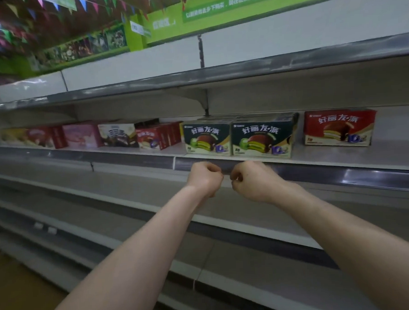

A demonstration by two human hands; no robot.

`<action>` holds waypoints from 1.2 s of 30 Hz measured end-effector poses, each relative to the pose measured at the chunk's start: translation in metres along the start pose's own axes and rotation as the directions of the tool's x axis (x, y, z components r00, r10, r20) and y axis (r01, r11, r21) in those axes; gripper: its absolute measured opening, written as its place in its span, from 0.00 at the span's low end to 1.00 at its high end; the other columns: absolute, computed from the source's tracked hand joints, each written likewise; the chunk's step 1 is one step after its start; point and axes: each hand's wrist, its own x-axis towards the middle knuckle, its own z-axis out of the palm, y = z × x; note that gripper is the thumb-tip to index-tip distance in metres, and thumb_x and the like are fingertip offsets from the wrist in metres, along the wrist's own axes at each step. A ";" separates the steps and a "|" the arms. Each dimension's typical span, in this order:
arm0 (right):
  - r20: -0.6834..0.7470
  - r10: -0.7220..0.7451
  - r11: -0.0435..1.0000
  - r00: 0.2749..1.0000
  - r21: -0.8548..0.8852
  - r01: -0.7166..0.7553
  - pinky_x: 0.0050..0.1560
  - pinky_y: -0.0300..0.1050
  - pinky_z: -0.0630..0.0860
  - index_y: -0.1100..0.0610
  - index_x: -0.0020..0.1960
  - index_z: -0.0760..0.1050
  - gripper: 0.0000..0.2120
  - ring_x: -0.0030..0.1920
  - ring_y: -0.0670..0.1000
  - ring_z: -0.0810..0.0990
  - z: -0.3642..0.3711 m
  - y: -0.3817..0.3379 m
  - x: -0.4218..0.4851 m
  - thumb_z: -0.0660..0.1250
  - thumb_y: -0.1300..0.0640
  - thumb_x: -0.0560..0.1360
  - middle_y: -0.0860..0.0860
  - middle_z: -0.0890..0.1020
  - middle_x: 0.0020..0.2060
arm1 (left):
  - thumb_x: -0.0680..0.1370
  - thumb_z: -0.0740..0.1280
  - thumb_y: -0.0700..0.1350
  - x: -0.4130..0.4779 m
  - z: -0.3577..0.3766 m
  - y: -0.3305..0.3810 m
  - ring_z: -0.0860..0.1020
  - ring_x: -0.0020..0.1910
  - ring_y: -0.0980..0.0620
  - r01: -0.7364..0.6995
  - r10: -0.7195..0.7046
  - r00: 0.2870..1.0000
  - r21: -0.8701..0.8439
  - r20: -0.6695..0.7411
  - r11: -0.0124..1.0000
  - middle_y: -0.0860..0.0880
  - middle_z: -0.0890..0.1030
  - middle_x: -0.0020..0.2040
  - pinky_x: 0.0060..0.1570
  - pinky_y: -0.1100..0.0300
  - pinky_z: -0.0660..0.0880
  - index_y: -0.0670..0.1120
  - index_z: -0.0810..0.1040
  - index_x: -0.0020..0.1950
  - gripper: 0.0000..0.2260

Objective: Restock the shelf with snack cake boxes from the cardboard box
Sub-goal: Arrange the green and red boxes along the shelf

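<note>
Two bare forearms reach up from the bottom edge toward the shelf (388,150), and both hands sit just below its front rail, close together but not touching. On the left hand (206,177) the fingers are curled into a loose fist with nothing in them; the right hand (252,179) is curled the same way, thumb and forefinger nearly meeting, and no object shows between them.

Directly above the hands, on the shelf, stand two green snack cake boxes (207,137) side by side, touching, faces forward. More box tops show behind them, but how many cannot be told. To the right of the green pair, well apart, stands one red snack cake box (338,127). To the left of the green pair is a row of small red boxes (158,136), at least four, packed against one another, then one dark chocolate box (117,135), one pink box (81,135) and one blurred red-and-yellow box (32,137).

A green wall banner (226,9) runs above the top shelf, and coloured pennant flags (81,2) hang to its left.
</note>
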 end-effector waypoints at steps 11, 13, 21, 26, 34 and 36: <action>0.212 -0.281 0.960 0.936 0.084 0.269 0.49 0.51 0.79 0.55 0.55 0.80 0.11 0.47 0.55 0.79 0.059 -0.097 -0.003 0.62 0.57 0.77 0.53 0.82 0.48 | 0.78 0.63 0.39 -0.047 -0.088 -0.061 0.77 0.42 0.47 0.216 -0.198 0.946 0.043 -0.258 0.975 0.42 0.81 0.53 0.37 0.59 0.73 0.46 0.77 0.51 0.05; 0.248 -0.330 0.944 0.911 0.105 0.313 0.45 0.49 0.78 0.56 0.54 0.79 0.10 0.43 0.55 0.79 0.069 -0.112 -0.007 0.62 0.57 0.77 0.54 0.80 0.44 | 0.78 0.63 0.40 -0.058 -0.099 -0.073 0.77 0.41 0.47 0.263 -0.236 0.918 0.043 -0.319 0.964 0.42 0.81 0.52 0.31 0.61 0.72 0.47 0.78 0.49 0.05; 0.383 -0.515 0.854 0.767 0.155 0.496 0.47 0.48 0.79 0.53 0.52 0.80 0.09 0.45 0.54 0.80 0.126 -0.180 -0.038 0.62 0.56 0.76 0.52 0.81 0.46 | 0.80 0.61 0.39 -0.134 -0.149 -0.132 0.79 0.45 0.44 0.471 -0.410 0.759 -0.009 -0.506 0.882 0.43 0.80 0.50 0.41 0.56 0.77 0.46 0.78 0.53 0.07; 0.437 -0.643 0.758 0.629 0.246 0.604 0.50 0.51 0.80 0.54 0.53 0.79 0.09 0.46 0.55 0.80 0.162 -0.233 -0.077 0.63 0.54 0.76 0.52 0.82 0.47 | 0.80 0.62 0.39 -0.194 -0.186 -0.171 0.77 0.43 0.47 0.582 -0.512 0.641 -0.073 -0.573 0.810 0.44 0.79 0.50 0.36 0.57 0.77 0.45 0.78 0.58 0.09; 0.505 -0.765 0.613 0.400 0.382 0.692 0.48 0.47 0.80 0.54 0.57 0.77 0.10 0.47 0.51 0.79 0.214 -0.330 -0.146 0.64 0.54 0.77 0.51 0.80 0.48 | 0.77 0.66 0.39 -0.290 -0.257 -0.235 0.75 0.34 0.50 0.682 -0.639 0.419 -0.241 -0.646 0.691 0.46 0.78 0.43 0.27 0.61 0.72 0.46 0.78 0.60 0.12; 0.520 -0.783 0.584 0.343 0.423 0.693 0.48 0.47 0.80 0.54 0.56 0.77 0.10 0.46 0.51 0.79 0.228 -0.358 -0.164 0.63 0.55 0.77 0.50 0.80 0.47 | 0.77 0.66 0.39 -0.316 -0.279 -0.252 0.77 0.38 0.49 0.704 -0.657 0.383 -0.255 -0.649 0.662 0.44 0.80 0.49 0.33 0.61 0.74 0.45 0.77 0.62 0.13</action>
